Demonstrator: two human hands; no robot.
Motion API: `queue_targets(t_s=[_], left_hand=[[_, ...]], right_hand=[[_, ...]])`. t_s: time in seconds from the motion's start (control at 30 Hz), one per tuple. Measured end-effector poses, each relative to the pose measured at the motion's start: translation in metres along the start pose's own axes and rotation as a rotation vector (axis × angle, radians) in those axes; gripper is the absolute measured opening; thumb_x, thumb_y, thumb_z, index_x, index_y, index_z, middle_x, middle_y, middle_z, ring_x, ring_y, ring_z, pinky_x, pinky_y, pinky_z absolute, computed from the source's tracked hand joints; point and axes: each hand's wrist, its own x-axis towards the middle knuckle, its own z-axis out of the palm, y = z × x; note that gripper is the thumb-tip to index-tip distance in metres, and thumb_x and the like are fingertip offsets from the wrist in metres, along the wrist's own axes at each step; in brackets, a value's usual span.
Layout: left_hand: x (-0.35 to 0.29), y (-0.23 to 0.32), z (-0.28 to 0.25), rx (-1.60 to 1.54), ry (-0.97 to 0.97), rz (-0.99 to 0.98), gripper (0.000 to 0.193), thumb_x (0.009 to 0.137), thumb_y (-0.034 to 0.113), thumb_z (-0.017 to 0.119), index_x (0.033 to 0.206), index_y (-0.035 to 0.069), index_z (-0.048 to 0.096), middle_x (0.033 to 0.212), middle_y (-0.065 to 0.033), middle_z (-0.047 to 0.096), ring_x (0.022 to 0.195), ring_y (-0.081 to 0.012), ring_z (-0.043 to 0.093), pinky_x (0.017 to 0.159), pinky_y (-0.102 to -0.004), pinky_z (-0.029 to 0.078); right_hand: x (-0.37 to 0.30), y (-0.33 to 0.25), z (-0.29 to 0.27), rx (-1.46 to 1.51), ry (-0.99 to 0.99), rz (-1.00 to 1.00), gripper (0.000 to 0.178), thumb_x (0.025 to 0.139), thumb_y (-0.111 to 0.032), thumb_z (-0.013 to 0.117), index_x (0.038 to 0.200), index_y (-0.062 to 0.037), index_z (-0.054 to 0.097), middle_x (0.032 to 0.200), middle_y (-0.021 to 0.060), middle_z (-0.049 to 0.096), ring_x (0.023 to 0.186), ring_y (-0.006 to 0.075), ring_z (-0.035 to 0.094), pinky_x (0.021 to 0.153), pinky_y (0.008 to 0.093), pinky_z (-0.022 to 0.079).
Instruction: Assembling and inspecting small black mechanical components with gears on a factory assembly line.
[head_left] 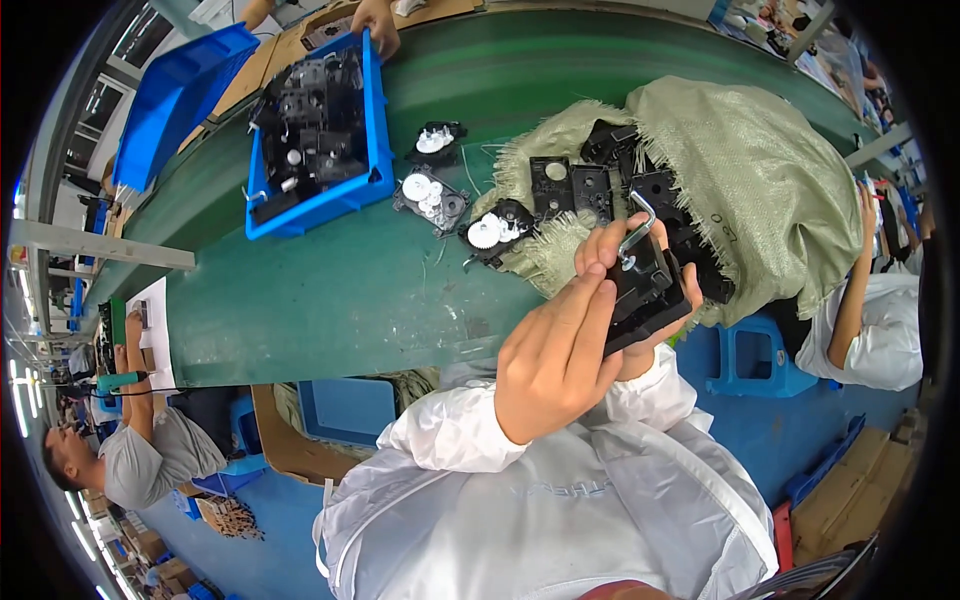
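Above the near edge of the bench, both my hands hold a black plastic housing [640, 305]. A bent metal crank rod [641, 220] sticks up from its top. My left hand [555, 355] lies along the housing's left side, its fingertips pressed near the base of the rod. My right hand [690, 290] supports the housing from behind and from the right; the housing hides much of its palm. Just beyond lies an open woven sack [745, 170] with several black housings [590, 190] at its mouth. Left of these sit assemblies with white gears [486, 232], [430, 193].
A blue bin [385, 175] full of black parts stands on the green bench [330, 300], another person's hand [377, 25] at its far rim. An empty-looking blue bin [180, 100] tilts beside it. A blue stool [760, 360] and seated people are at either side.
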Motion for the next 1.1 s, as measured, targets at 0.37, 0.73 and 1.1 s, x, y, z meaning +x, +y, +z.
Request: queue_targets(t_s=[0.37, 0.73, 1.1], left_hand=[[-0.001, -0.003, -0.003, -0.086, -0.024, -0.078, 0.057, 0.056, 0.003, 0.074, 0.11, -0.01, 0.062, 0.109, -0.0245, 0.066, 0.08, -0.0302, 0.069, 0.066, -0.0318, 0.056], [-0.003, -0.02, 0.002, -0.284, -0.071, -0.182, 0.052, 0.064, 0.002, 0.074, 0.113, -0.008, 0.06, 0.108, -0.0217, 0.067, 0.084, -0.0319, 0.068, 0.071, -0.0329, 0.055], [-0.006, -0.028, -0.005, -0.263, -0.094, -0.303, 0.051, 0.067, 0.002, 0.074, 0.115, -0.004, 0.059, 0.104, -0.0188, 0.067, 0.083, -0.031, 0.066, 0.072, -0.0337, 0.054]], right_hand=[[0.005, 0.003, 0.002, -0.115, 0.007, -0.024, 0.057, 0.087, -0.057, 0.034, 0.109, -0.0059, 0.047, 0.082, 0.0163, 0.053, 0.071, 0.0218, 0.05, 0.063, 0.0303, 0.041], [0.009, 0.009, 0.001, -0.312, 0.163, -0.069, 0.045, 0.089, -0.047, 0.036, 0.098, -0.0052, 0.048, 0.076, 0.0112, 0.052, 0.068, 0.0182, 0.047, 0.062, 0.0282, 0.038], [0.023, 0.006, -0.013, -0.467, 0.082, 0.076, 0.034, 0.092, -0.034, 0.036, 0.086, -0.0042, 0.052, 0.078, 0.0082, 0.052, 0.068, 0.0173, 0.048, 0.064, 0.0288, 0.04]])
